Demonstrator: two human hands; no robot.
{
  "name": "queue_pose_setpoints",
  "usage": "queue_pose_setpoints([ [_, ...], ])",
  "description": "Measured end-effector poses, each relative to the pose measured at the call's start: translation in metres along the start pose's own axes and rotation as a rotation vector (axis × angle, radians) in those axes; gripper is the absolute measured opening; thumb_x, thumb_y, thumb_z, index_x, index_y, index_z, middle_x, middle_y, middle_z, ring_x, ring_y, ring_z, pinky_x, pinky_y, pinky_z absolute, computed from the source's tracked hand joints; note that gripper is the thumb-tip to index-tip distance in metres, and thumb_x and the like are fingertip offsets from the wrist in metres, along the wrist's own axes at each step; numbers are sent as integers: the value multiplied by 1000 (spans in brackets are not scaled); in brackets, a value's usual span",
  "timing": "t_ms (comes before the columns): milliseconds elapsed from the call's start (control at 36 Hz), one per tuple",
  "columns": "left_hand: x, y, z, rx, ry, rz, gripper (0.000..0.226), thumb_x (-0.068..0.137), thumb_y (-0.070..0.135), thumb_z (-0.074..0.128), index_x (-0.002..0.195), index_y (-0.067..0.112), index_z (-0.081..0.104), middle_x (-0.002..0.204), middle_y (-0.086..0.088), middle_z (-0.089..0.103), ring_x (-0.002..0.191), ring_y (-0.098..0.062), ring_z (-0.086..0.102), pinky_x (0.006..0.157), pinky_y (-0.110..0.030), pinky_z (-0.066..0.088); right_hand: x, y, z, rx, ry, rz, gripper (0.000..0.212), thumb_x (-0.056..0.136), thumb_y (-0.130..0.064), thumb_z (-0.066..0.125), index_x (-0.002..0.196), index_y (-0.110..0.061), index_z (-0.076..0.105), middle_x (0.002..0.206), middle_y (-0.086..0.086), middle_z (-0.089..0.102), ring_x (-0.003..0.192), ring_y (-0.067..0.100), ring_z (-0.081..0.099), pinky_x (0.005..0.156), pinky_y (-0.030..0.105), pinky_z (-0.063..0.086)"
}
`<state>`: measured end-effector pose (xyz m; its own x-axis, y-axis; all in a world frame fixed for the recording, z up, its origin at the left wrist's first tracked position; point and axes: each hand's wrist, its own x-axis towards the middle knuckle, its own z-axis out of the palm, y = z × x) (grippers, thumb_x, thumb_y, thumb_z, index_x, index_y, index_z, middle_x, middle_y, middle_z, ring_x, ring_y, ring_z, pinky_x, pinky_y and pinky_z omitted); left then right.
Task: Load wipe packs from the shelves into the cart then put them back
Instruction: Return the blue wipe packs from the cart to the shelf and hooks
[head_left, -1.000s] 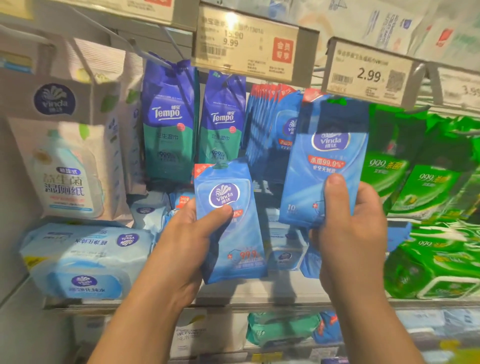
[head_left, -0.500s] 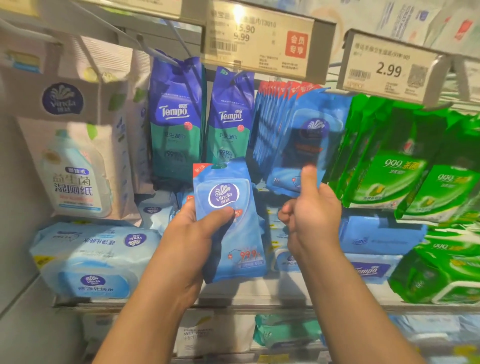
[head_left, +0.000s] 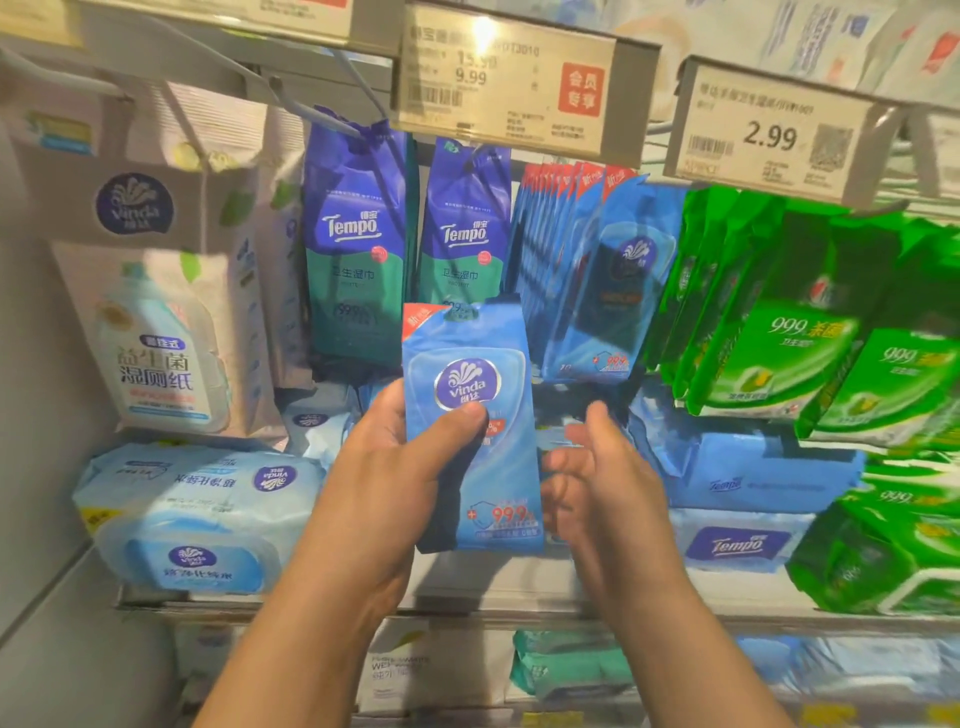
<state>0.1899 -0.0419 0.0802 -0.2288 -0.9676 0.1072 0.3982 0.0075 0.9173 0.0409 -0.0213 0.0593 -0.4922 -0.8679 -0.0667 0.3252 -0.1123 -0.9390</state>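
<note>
My left hand (head_left: 395, 478) grips a small blue Vinda wipe pack (head_left: 480, 483) upright in front of the shelf, thumb across its front. My right hand (head_left: 602, 483) is just right of that pack, fingers loosely curved and holding nothing. Up and to the right, a row of the same blue Vinda packs (head_left: 602, 291) hangs on a peg. No cart is in view.
Two purple-green Tempo packs (head_left: 358, 244) hang left of the blue row, green 999 packs (head_left: 789, 332) to the right. Big Vinda wipe packs (head_left: 197, 514) and blue Tempo packs (head_left: 748, 478) lie on the shelf board (head_left: 519, 597). Price tags (head_left: 769, 130) jut out overhead.
My right hand hung its blue pack on the peg, let go and dropped down beside the pack in my left hand. The left hand stayed put.
</note>
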Motion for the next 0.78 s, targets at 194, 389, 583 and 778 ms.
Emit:
queue_pose_setpoints([
  [194,-5,1,13,34,-56,69,33,77,27,74,110,21,72,109,-12,77,100,-39,73,82,-65,58,-37,2,-19,-327,-385,-334,49,82,-54,64,104,-10,64,76,0,70,56,4,59,51,16,46],
  [389,-14,6,38,0,-311,144,37,85,18,64,121,9,62,102,-8,78,74,-22,71,59,-32,59,-46,-14,-28,-369,-162,-575,30,94,-51,48,83,-25,59,59,6,60,49,19,55,50,26,42],
  [583,-9,10,51,112,-481,257,30,93,14,60,122,8,64,118,-4,76,104,-14,72,85,-24,56,-47,-44,-31,-224,-62,-571,26,81,-50,47,81,-28,59,60,2,57,45,19,48,43,28,41],
  [778,3,24,71,197,-443,302,22,98,6,58,119,5,66,99,0,79,76,-4,71,64,-12,52,-37,-63,-21,-144,-28,-539,30,108,-25,38,84,-14,53,50,-3,52,36,14,39,36,20,32],
])
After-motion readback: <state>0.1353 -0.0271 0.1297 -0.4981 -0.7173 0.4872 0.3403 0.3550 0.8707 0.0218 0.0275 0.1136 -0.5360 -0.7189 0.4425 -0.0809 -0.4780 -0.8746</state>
